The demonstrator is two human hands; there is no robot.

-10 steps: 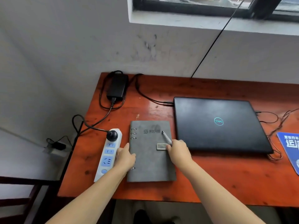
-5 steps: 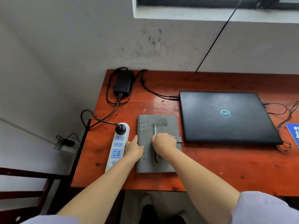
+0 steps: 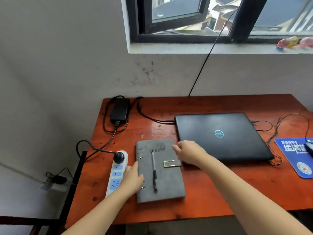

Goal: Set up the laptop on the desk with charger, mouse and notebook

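A grey ring-bound notebook (image 3: 166, 180) lies shut on the red-brown desk (image 3: 220, 192), with a pen (image 3: 154, 172) resting lengthwise on its cover. My left hand (image 3: 133, 179) rests on the notebook's left edge by the rings. My right hand (image 3: 189, 152) hovers at the notebook's upper right corner, fingers apart and holding nothing. A closed black laptop (image 3: 220, 134) lies to the right, its charger cable plugged into its left side. The black charger brick (image 3: 120, 111) sits at the desk's back left corner. The mouse (image 3: 310, 147) peeks in at the right edge.
A white power strip (image 3: 116, 173) with a black plug in it lies left of the notebook. A blue mouse pad (image 3: 296, 155) sits at the right edge, thin cables looping beside it. The wall and a window sill stand behind the desk.
My right hand set the pen down on the notebook cover, let go of it and moved right toward the laptop. The left hand stayed at the notebook's edge. The camera tilted up.
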